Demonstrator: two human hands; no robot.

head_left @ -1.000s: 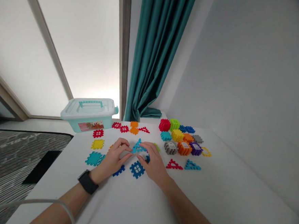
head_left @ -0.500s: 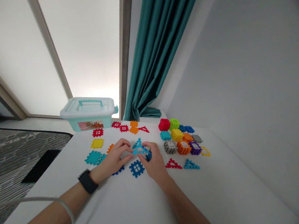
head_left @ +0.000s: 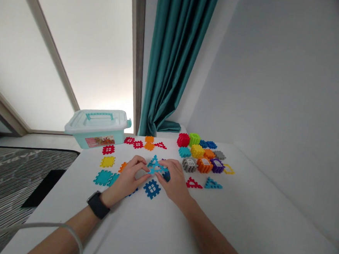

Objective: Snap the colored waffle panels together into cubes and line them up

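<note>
Both my hands pinch a light blue triangular building piece [head_left: 155,165] with toothed edges, over the middle of the white table. My left hand [head_left: 133,174] grips its left corner between thumb and fingertips, and my right hand [head_left: 174,179] grips its right side. Just below lies a dark blue window square [head_left: 152,189], flat on the table. Other blue pieces are partly hidden behind my right fingers and under my left wrist. An orange piece [head_left: 122,166] shows beside my left hand. To the right of my right hand lie a red triangle [head_left: 194,183] and a blue triangle [head_left: 213,183].
A lidded teal box [head_left: 99,130] stands at the back left. Stacked coloured blocks [head_left: 197,151] sit at the back right. Yellow [head_left: 107,161], teal [head_left: 103,177] and red [head_left: 108,150] squares lie on the left. A pale cable [head_left: 49,224] crosses the lower left.
The view has shifted slightly, so everything appears a little further left. Both hands keep their pinch on the triangular piece, with hardly any change in pose.
</note>
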